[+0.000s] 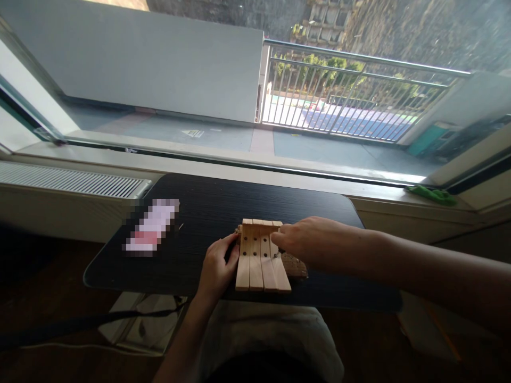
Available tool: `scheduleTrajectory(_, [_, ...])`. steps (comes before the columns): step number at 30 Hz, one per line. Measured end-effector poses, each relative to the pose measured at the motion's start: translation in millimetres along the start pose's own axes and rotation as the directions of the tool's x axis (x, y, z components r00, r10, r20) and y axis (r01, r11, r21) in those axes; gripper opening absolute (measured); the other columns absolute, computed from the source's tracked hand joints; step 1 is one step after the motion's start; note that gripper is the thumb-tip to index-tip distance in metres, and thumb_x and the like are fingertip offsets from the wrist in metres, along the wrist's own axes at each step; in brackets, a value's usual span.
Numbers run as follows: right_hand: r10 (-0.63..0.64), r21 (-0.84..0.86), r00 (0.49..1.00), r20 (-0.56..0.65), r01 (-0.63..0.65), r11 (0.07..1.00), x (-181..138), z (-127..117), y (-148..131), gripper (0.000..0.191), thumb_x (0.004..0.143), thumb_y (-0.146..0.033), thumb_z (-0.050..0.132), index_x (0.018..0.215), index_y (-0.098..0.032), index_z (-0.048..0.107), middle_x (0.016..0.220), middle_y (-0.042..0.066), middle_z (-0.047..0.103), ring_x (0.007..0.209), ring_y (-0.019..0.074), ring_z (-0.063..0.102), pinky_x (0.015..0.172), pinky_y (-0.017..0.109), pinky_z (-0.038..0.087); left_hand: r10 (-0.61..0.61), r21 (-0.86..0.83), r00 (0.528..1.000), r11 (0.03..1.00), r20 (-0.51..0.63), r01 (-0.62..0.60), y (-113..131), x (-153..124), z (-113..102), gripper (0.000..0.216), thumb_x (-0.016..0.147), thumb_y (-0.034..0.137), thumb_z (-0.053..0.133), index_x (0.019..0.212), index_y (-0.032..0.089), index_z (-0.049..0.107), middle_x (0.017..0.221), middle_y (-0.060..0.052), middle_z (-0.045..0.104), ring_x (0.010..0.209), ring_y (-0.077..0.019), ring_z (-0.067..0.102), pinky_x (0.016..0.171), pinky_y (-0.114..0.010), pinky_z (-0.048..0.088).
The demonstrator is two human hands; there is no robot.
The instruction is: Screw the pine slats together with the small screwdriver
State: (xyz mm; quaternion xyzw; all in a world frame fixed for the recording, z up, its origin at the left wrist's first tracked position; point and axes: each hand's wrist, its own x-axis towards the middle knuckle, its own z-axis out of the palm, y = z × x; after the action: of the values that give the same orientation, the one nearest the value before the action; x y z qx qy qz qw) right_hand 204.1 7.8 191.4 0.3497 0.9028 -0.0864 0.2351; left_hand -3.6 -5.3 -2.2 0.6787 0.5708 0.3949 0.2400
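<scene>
A pale wooden piece of several side-by-side slats (256, 271) rests near the front edge of the dark table. Rows of dark round spots, holes or screw heads, run across the slats, and a raised lip crosses the far end. My left hand (217, 260) grips its left edge, thumb toward me, with some fingers hidden behind it. Over the right slat my right hand (299, 239) is closed in a pinch; what it holds is too small and dark to make out. Beneath that hand, a brown textured item (294, 266) partly shows at the right side of the slats.
The black table (203, 207) stands against the window sill. On its left lies a blurred pink-and-white item (154, 229), beside a tiny stick (181, 226). A white radiator (75, 181) is at the left, and a green cloth (431, 195) lies on the sill at right.
</scene>
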Motion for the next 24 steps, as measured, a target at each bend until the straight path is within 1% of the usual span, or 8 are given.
scheduleTrajectory(3, [0.000, 0.031, 1.000, -0.008, 0.000, 1.000, 0.3, -0.8, 5.8, 0.020, 0.086, -0.006, 0.056, 0.101, -0.018, 0.060, 0.090, 0.009, 0.071, 0.077, 0.0227, 0.068, 0.057, 0.029, 0.040, 0.002, 0.003, 1.000, 1.000, -0.008, -0.002, -0.5, 0.2, 0.9, 0.034, 0.090, 0.033, 0.050, 0.115, 0.017, 0.067, 0.117, -0.010, 0.071, 0.109, -0.0265, 0.064, 0.101, -0.044, 0.047])
scheduleTrajectory(6, [-0.002, 0.028, 1.000, 0.030, 0.001, 1.000, 1.8, -2.0, 9.5, 0.022, 0.086, -0.007, 0.053, 0.103, -0.018, 0.060, 0.088, 0.008, 0.070, 0.075, 0.0223, 0.066, 0.057, 0.029, 0.039, 0.019, -0.001, 1.000, 1.000, -0.002, -0.019, -0.5, 0.6, 1.4, 0.035, 0.091, 0.033, 0.050, 0.116, 0.016, 0.067, 0.117, -0.011, 0.071, 0.109, -0.0265, 0.064, 0.102, -0.045, 0.046])
scheduleTrajectory(8, [-0.002, 0.026, 0.999, 0.033, 0.001, 1.000, 3.9, -2.7, 9.5, 0.023, 0.088, -0.008, 0.049, 0.106, -0.018, 0.060, 0.088, 0.009, 0.070, 0.074, 0.0214, 0.065, 0.055, 0.029, 0.038, 0.029, 0.001, 1.000, 1.000, -0.001, -0.029, -0.2, 0.8, 1.2, 0.035, 0.090, 0.032, 0.050, 0.116, 0.015, 0.067, 0.116, -0.011, 0.071, 0.108, -0.0265, 0.065, 0.101, -0.045, 0.047])
scheduleTrajectory(11, [0.004, 0.048, 0.999, 0.038, -0.006, 0.999, 7.3, -4.3, 6.8, 0.020, 0.088, -0.013, 0.049, 0.104, -0.015, 0.061, 0.086, 0.010, 0.070, 0.071, 0.0202, 0.065, 0.053, 0.028, 0.036, 0.037, 0.011, 0.999, 0.999, -0.007, -0.037, 0.0, 0.6, 0.4, 0.034, 0.090, 0.031, 0.051, 0.116, 0.015, 0.067, 0.116, -0.011, 0.071, 0.107, -0.0266, 0.065, 0.100, -0.044, 0.048])
scheduleTrajectory(14, [0.048, 0.062, 0.995, 0.093, -0.054, 0.997, 8.3, -6.3, 3.6, 0.021, 0.087, -0.013, 0.051, 0.103, -0.013, 0.064, 0.082, 0.010, 0.070, 0.067, 0.0196, 0.064, 0.052, 0.028, 0.035, 0.047, 0.024, 0.999, 0.999, -0.022, -0.046, -0.4, 0.3, 0.4, 0.033, 0.090, 0.031, 0.051, 0.115, 0.016, 0.067, 0.114, -0.010, 0.072, 0.107, -0.0262, 0.065, 0.098, -0.043, 0.049])
scheduleTrajectory(16, [0.096, 0.074, 0.993, 0.068, -0.101, 0.992, 7.0, -7.0, 2.3, 0.022, 0.089, -0.015, 0.051, 0.106, -0.017, 0.066, 0.084, 0.010, 0.071, 0.069, 0.0194, 0.065, 0.055, 0.029, 0.037, 0.063, 0.032, 0.998, 0.998, -0.033, -0.062, -0.7, 0.3, 0.9, 0.032, 0.090, 0.030, 0.050, 0.114, 0.016, 0.067, 0.113, -0.010, 0.072, 0.106, -0.0258, 0.066, 0.098, -0.043, 0.050])
scheduleTrajectory(19, [0.155, 0.105, 0.988, -0.008, -0.154, 0.983, 4.5, -6.8, 1.5, 0.021, 0.092, -0.021, 0.053, 0.107, -0.025, 0.067, 0.087, 0.008, 0.073, 0.072, 0.0197, 0.066, 0.058, 0.031, 0.038, 0.087, 0.040, 0.995, 0.996, -0.040, -0.086, -0.6, 0.5, 1.7, 0.032, 0.090, 0.030, 0.050, 0.113, 0.016, 0.067, 0.111, -0.010, 0.073, 0.104, -0.0254, 0.067, 0.099, -0.044, 0.049])
scheduleTrajectory(24, [0.166, 0.136, 0.985, -0.043, -0.159, 0.978, 5.3, -5.5, 0.7, 0.020, 0.092, -0.025, 0.057, 0.108, -0.028, 0.068, 0.087, 0.007, 0.074, 0.072, 0.0198, 0.067, 0.057, 0.032, 0.038, 0.097, 0.046, 0.994, 0.994, -0.047, -0.095, -0.9, 0.9, 1.9, 0.031, 0.090, 0.029, 0.050, 0.112, 0.015, 0.067, 0.110, -0.010, 0.073, 0.102, -0.0253, 0.067, 0.098, -0.044, 0.049])
